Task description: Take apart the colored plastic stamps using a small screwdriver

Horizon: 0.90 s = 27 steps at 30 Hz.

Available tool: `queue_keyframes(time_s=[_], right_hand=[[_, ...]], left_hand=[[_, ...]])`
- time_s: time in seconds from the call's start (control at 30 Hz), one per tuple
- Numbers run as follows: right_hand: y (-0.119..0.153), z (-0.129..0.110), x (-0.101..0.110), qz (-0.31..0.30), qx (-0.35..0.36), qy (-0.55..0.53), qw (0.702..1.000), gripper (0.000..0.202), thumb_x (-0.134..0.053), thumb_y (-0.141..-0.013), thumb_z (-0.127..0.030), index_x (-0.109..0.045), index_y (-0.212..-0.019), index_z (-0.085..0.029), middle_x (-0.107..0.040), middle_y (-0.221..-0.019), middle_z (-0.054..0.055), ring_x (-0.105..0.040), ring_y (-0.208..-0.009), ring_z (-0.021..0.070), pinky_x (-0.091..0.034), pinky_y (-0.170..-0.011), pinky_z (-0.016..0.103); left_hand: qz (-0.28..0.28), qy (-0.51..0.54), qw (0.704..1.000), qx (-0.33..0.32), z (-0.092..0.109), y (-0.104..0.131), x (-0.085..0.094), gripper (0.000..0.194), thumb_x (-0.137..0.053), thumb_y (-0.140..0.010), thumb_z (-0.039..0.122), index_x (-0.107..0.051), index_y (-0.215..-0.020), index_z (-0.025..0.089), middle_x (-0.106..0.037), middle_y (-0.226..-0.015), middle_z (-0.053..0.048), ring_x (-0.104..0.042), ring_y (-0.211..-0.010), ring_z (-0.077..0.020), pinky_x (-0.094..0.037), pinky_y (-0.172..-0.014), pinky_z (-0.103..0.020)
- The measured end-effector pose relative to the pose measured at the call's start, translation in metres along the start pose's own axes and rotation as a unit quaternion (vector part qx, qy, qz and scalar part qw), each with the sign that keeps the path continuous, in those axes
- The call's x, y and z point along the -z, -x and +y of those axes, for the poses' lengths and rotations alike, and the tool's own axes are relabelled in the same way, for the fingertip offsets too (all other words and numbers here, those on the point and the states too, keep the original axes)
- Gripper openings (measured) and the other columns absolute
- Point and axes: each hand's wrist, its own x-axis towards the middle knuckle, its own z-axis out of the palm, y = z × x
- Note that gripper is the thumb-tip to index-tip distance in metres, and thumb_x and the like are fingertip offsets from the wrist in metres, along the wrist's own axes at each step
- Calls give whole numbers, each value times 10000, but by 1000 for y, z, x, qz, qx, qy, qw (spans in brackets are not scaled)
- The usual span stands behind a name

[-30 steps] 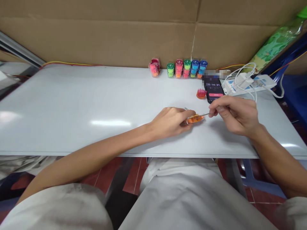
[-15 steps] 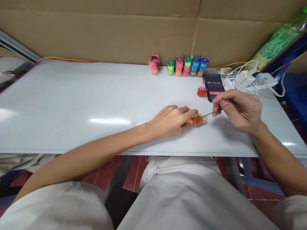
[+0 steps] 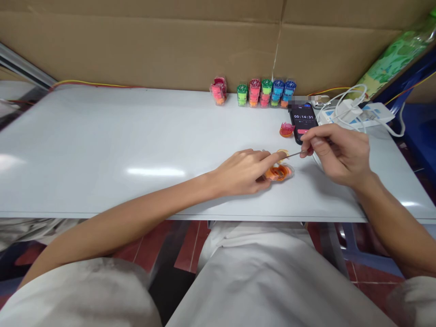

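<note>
Left hand (image 3: 240,175) palm down on the white, glossy tabletop (image 3: 102,145); its thumb and fingers seemed closed on the near end of a small orange plastic piece with a clear, see-through edge (image 3: 281,172), the index finger stretched out past it; the grip itself was partly hidden under the fingers.

Right hand (image 3: 337,154) closed in a fingertip pinch on a thin grey metal rod (image 3: 295,154); the rod slanted down toward a pale yellow curved plastic part (image 3: 283,156), which lay beside the orange piece, next to the left index fingertip (whether rod and yellow part touched, I could not tell).

Step in hand, as I judged it: working at the small parts of the orange piece with the rod tip; the next move seemed to call for a firm left hold and a light, well-aimed right tip, as the yellow part looked easy to flick aside.

Beyond the hands: a pink-and-orange translucent plastic cup (image 3: 286,130) beside a black phone (image 3: 303,113) reading 00:14:31; farther back, a row of multicoloured stacked plastic pieces (image 3: 266,93) by the brown cardboard wall (image 3: 136,50).
</note>
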Motion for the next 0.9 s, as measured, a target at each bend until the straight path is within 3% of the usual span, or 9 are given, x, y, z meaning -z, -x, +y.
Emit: queue_keyframes(time_s=[0.17,0.37,0.5,0.57,0.63,0.7,0.77,0.9], right_hand=[[-1,1,1,3,-4,37,999,260,-570,-1075,-242,-730,-1226,-380,-762,-928,15,-743,-809,230,-603,-789,450],[-6,1,3,7,-41,86,995,210,-519,-1102,-302,-719,-1152,-339,-748,-864,21,-752,-780,228,-609,-783,448],[-8,3,2,59,-49,76,994,198,-523,-1102,-323,-721,-1100,-311,-719,-805,5,-707,-684,187,-567,-684,383],[-9,5,3,103,-62,75,990,194,-529,-1103,-346,-717,-1117,-302,-646,-702,-20,-629,-583,165,-498,-595,353],[-9,7,5,104,-76,103,986,228,-497,-1112,-350,-707,-1173,-282,-559,-640,-37,-538,-522,155,-415,-557,345],[-10,10,6,41,-80,129,988,211,-536,-1087,-329,-718,-1174,-265,-527,-624,-46,-473,-502,144,-370,-562,340],[-10,14,5,-69,-76,136,985,165,-637,-1017,-300,-748,-1134,-267,-540,-606,-55,-454,-504,138,-364,-580,329],[-11,22,-2,-249,-85,158,952,209,-632,-996,-294,-767,-1154,-271,-613,-623,-32,-512,-554,167,-351,-630,334]], left_hand=[[7,-8,1000,5,0,0,0,484,-560,-951,236,-493,-1425,165,-768,-1042,-69,-695,-829,-244,-500,-764,-358],[-1,-13,998,-54,0,0,2,223,-552,-988,262,-646,-1180,195,-723,-1021,-60,-666,-813,-215,-498,-813,-360],[-18,23,997,-67,-1,0,4,291,-616,-998,416,-678,-1164,184,-718,-1055,-62,-671,-864,-226,-508,-864,-372],[-26,45,996,-70,-1,0,5,335,-638,-994,467,-688,-1159,180,-714,-1063,-63,-673,-891,-231,-514,-890,-374],[-31,55,996,-68,-1,0,5,336,-629,-1002,470,-697,-1148,176,-709,-1057,-66,-674,-898,-232,-518,-905,-377],[-35,56,996,-65,-2,0,4,309,-612,-1010,440,-704,-1137,174,-709,-1053,-68,-675,-891,-232,-519,-911,-382],[-34,55,995,-69,-2,0,4,274,-598,-1014,395,-705,-1139,177,-711,-1046,-66,-676,-886,-228,-519,-917,-382],[-25,52,995,-83,-2,0,3,236,-575,-1026,353,-700,-1135,184,-719,-1045,-67,-679,-898,-221,-518,-911,-370]])
